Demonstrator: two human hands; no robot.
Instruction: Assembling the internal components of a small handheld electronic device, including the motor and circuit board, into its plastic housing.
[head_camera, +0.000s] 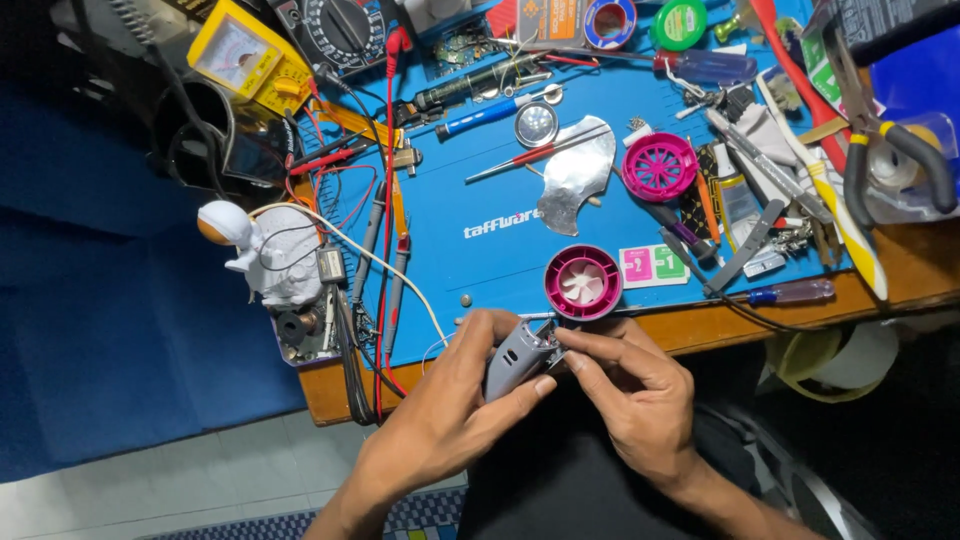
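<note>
My left hand (455, 400) is closed around a small grey plastic casing (515, 358), held just off the near edge of the table. My right hand (635, 385) pinches at the casing's upper end with thumb and forefinger; what sits between those fingertips is too small to tell. Just beyond the hands, on the blue work mat (480, 200), lies a magenta round fan housing with white blades (583, 282). A magenta round grille (659, 166) rests farther back on the right.
Around the mat lie a silver foil piece (575, 180), screwdrivers (790, 293), a yellow multimeter (250, 55), red and black probe leads (385, 230), tape rolls (610, 20), pliers (880, 140) and a white astronaut figure (255, 250). The wooden table edge (720, 322) runs behind my hands.
</note>
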